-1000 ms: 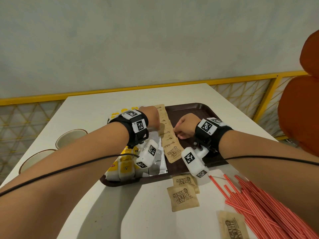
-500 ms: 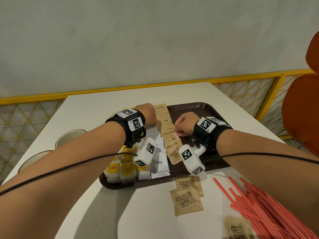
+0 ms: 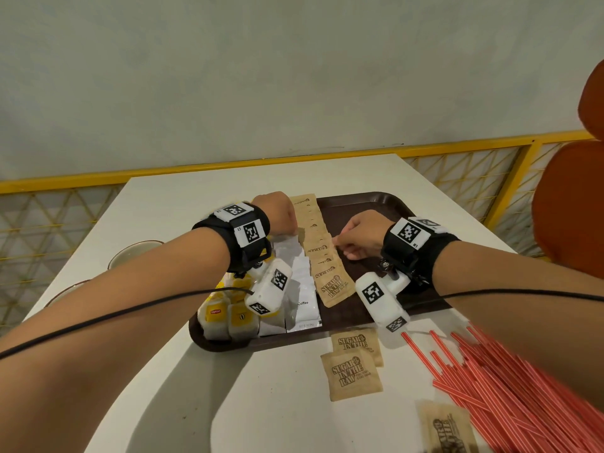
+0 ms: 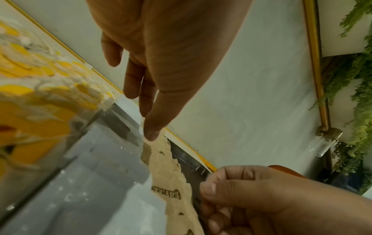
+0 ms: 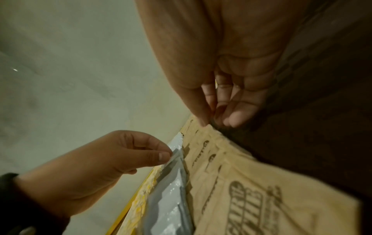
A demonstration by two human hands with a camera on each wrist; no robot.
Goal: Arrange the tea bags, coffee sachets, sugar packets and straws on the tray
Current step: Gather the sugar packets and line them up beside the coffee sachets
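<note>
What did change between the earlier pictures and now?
Little changed. The right hand drew slightly back along the sugar packet row's right edge; the left hand remains at its left edge. The tray, loose packets and straws stayed.
</note>
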